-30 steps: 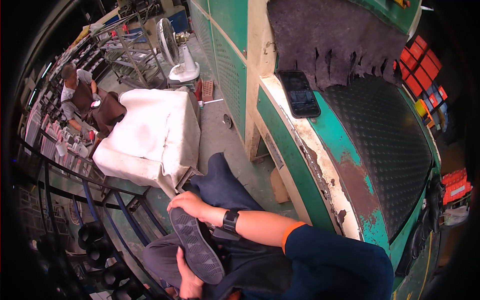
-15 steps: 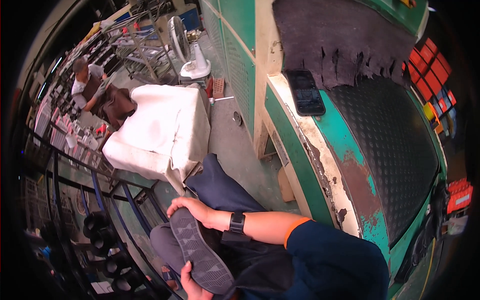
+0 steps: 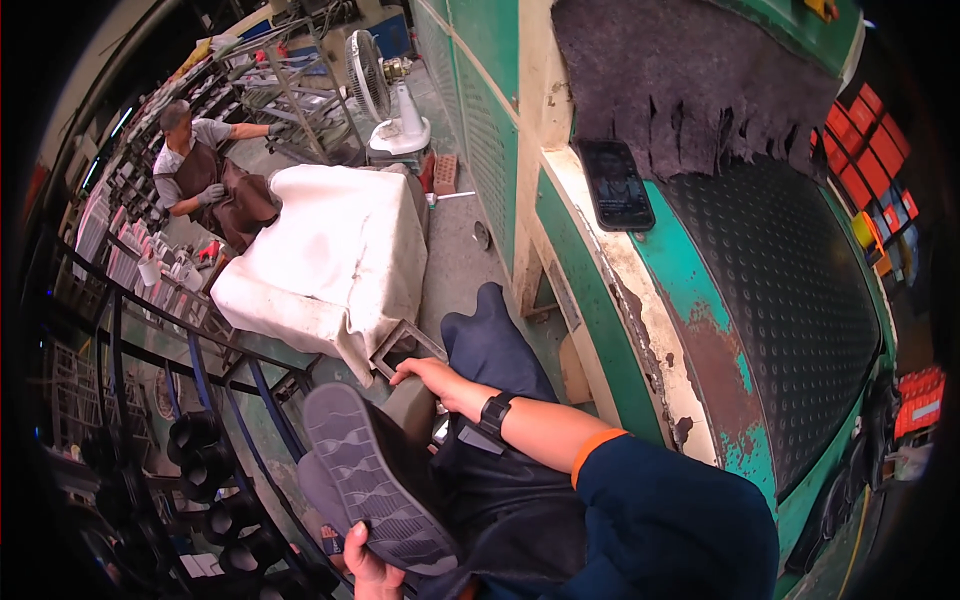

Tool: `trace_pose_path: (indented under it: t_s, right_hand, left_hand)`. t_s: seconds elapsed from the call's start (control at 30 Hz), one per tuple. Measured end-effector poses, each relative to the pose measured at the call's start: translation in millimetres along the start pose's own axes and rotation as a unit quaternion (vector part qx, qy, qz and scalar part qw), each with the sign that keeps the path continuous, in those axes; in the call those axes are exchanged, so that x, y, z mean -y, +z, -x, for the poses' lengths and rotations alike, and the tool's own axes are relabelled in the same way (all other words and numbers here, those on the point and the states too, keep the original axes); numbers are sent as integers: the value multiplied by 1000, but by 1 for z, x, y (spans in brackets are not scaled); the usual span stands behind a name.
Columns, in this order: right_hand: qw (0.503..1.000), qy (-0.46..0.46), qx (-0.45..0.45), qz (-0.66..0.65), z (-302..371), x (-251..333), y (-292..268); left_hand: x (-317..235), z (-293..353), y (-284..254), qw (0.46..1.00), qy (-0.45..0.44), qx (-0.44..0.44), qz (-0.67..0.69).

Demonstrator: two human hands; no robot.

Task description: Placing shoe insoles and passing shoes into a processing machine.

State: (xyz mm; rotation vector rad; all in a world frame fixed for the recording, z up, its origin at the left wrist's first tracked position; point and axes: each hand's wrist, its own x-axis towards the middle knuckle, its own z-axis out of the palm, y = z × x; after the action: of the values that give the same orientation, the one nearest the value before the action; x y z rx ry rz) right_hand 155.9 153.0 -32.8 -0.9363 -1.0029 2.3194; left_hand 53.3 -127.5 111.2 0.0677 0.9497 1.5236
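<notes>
A dark grey shoe (image 3: 375, 475) is tilted over my lap, with its patterned sole facing up. My left hand (image 3: 372, 568) grips it at the near end, thumb pressed on the sole; the other fingers are mostly hidden beneath. Beyond the shoe, my right hand (image 3: 440, 382) is off the sole, its fingers loosely extended and apart. They lie over the top of a grey-beige piece (image 3: 408, 408) that I cannot identify, close to a square metal frame (image 3: 410, 346). A black wristwatch (image 3: 494, 412) is on my right wrist.
A white cloth-covered block (image 3: 320, 250) stands ahead; a co-worker in an apron (image 3: 215, 180) sits beyond it. Black rack bars (image 3: 200, 370) are at left. A green machine (image 3: 720, 420) at right carries a phone (image 3: 613, 185). A fan (image 3: 400, 125) stands farther back.
My right hand has let go of the sole's far end and moved right. My left hand still holds the shoe, which sits further left. The co-worker has stretched one arm out.
</notes>
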Motion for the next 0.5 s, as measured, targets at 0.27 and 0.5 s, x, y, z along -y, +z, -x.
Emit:
trace_pose_path:
  t_s: [0.27, 0.5]
  right_hand:
    - [916, 168, 340, -131, 18, -11, -8]
    - [903, 196, 381, -44, 36, 9, 17]
  left_hand:
    - [-41, -15, 35, 961, 254, 111, 3]
    - [-47, 4, 8, 957, 278, 84, 4]
